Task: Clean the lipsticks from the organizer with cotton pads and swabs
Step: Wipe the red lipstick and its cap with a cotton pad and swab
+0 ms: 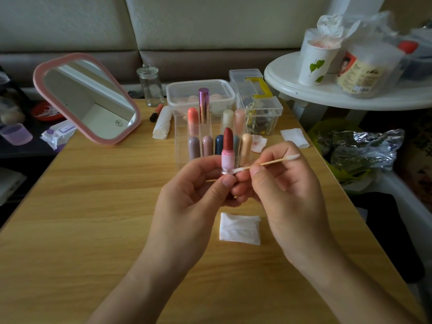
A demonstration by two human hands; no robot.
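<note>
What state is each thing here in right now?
Red lipstick in pink tube: uncapped, twisted up, held by left hand.
Wooden cotton swab: pinched by right hand, tip touching tube's base.
Clear acrylic organizer: holding upright capped lipsticks.
Square white cotton pad: lying flat, unstained.
Pink-framed mirror: propped, tilted back.

The worktop (pixel 93 206) is smooth wood grain with a slight sheen. The organizer (pixel 181 136) is clear, glossy plastic. The lipstick (pixel 228 146) has a matt red, grainy stick above a pink plastic base. The swab (pixel 268 163) has a wooden stem and fluffy cotton tips. The cotton pad (pixel 240 229) looks matt and quilted.
</note>
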